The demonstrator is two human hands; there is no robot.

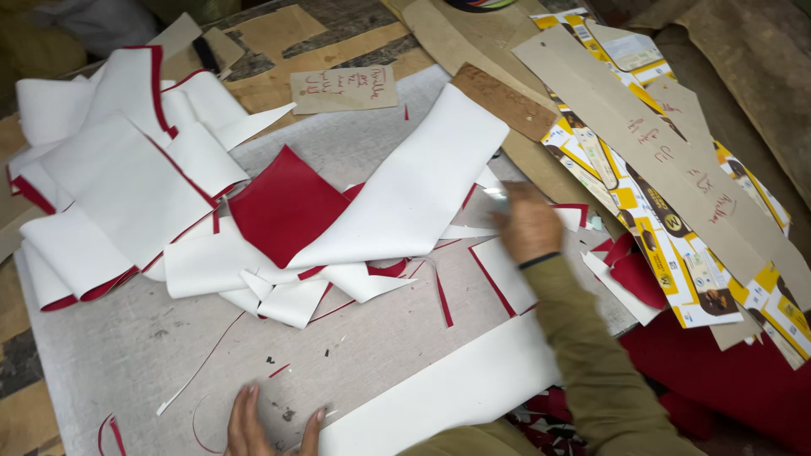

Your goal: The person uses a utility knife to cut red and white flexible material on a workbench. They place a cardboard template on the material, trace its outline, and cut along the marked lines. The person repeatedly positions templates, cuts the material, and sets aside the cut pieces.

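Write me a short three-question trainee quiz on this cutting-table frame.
1. True or false: the right hand reaches among white and red offcuts.
2. Where is the left hand? A) flat on the grey mat B) on the cardboard patterns C) out of view
3. Fill in: the cut pieces stacked at the left are white on one face and ____ on the other.

Key: 1 true; 2 A; 3 red.

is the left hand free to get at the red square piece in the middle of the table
Probably yes: the left hand rests flat on the grey board, holding nothing, and the red square piece lies uncovered on top of white pieces ahead, with only thin scraps between.
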